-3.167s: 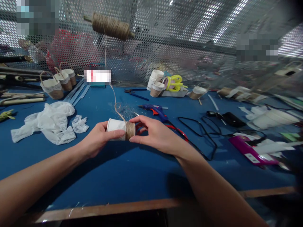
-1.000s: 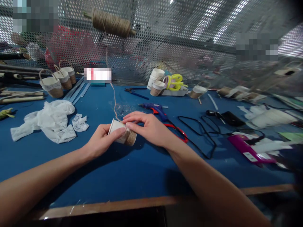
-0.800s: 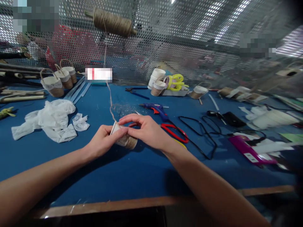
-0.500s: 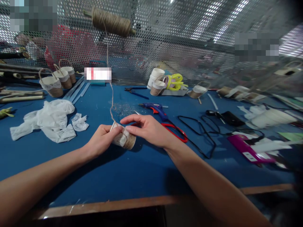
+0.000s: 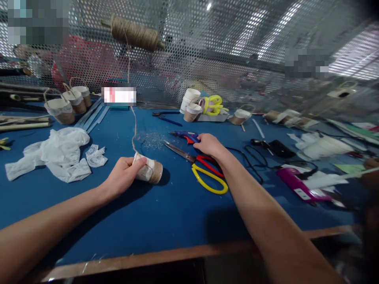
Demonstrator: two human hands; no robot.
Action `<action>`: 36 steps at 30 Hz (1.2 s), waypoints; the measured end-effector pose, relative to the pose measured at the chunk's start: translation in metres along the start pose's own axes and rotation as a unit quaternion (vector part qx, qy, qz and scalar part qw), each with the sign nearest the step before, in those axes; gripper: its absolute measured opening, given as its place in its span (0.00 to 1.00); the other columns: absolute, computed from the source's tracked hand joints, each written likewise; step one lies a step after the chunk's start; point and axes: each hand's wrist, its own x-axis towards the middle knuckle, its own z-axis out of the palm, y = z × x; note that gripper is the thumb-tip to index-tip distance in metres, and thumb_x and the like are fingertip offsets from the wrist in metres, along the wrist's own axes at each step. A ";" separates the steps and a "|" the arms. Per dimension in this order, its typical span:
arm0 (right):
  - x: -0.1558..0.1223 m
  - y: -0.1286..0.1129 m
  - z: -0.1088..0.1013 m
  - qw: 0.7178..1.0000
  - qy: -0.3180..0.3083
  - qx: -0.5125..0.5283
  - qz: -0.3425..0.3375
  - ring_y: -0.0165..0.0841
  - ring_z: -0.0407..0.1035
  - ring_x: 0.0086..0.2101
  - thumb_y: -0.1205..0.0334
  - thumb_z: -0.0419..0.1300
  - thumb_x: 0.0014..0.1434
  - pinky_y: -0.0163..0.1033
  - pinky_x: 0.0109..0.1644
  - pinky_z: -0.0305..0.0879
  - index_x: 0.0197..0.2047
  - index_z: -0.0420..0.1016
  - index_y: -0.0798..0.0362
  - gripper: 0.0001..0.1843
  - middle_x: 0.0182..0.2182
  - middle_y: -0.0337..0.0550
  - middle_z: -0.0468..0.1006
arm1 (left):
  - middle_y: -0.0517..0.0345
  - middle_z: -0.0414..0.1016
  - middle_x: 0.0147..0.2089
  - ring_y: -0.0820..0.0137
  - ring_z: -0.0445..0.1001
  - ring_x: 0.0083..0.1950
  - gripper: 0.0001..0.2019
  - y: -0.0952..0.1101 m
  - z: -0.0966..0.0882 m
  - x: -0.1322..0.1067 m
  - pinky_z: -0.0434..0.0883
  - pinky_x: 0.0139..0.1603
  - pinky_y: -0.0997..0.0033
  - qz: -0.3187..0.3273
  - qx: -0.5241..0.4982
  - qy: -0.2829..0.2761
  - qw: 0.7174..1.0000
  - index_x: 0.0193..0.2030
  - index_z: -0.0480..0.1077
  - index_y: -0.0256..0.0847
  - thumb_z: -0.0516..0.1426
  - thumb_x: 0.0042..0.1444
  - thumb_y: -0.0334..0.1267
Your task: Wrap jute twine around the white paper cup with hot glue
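The paper cup is held over the near-left part of the blue desk, on its side, narrow end to the right; if it touches the desk, I can't tell. Jute twine is wound round this narrow end; the rest of the cup is white. The L hand grasps the cup near its wide end, w/ thumb on top. From the cup, the twine runs loosely across the desk, then up to the twine roll at the perforated metal screen.

The R hand is closed about the handle of the blue glue gun, nozzle to the left. Just in front of it lie the scissors, w/ 1 red & 1 yellow handle loop, tips twd. the small scraps. Behind the gun are blue-handled pliers.

Further left: crumpled white lace & a smaller lace piece beside it; behind, 3 handled cups in a row. At back centre, stacked white cups. On the right, black cable & a purple power strip.
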 end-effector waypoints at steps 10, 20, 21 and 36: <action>-0.056 -0.022 -0.030 0.958 -0.058 0.273 -0.073 0.30 0.70 0.25 0.61 0.59 0.48 0.35 0.31 0.68 0.35 0.68 0.56 0.11 0.28 0.44 0.76 | 0.57 0.72 0.24 0.71 0.66 0.27 0.18 -0.002 -0.001 0.001 0.63 0.30 0.74 0.011 0.004 0.000 1.000 0.26 0.73 0.33 0.52 0.52 0.47; -0.108 -0.038 -0.025 0.901 -0.194 0.368 -0.127 0.32 0.72 0.31 0.57 0.60 0.50 0.37 0.33 0.69 0.43 0.68 0.56 0.18 0.38 0.49 0.76 | 0.57 0.74 0.26 0.71 0.66 0.26 0.20 -0.002 0.000 0.001 0.64 0.30 0.75 0.045 0.063 0.003 0.997 0.30 0.75 0.32 0.49 0.54 0.47; -0.107 -0.037 -0.025 0.901 -0.198 0.363 -0.131 0.32 0.71 0.30 0.56 0.59 0.50 0.36 0.32 0.69 0.42 0.69 0.56 0.17 0.36 0.48 0.77 | 0.57 0.74 0.26 0.72 0.66 0.26 0.20 -0.001 0.000 0.001 0.64 0.29 0.75 0.045 0.062 0.005 0.997 0.31 0.75 0.32 0.49 0.54 0.47; -0.114 -0.040 -0.026 0.962 -0.191 0.174 -0.090 0.26 0.60 0.15 0.49 0.57 0.48 0.33 0.21 0.59 0.14 0.61 0.52 0.20 0.11 0.36 0.66 | 0.55 0.76 0.30 0.68 0.69 0.30 0.20 0.000 0.000 0.000 0.66 0.33 0.73 0.063 0.098 0.012 0.993 0.33 0.75 0.32 0.49 0.54 0.47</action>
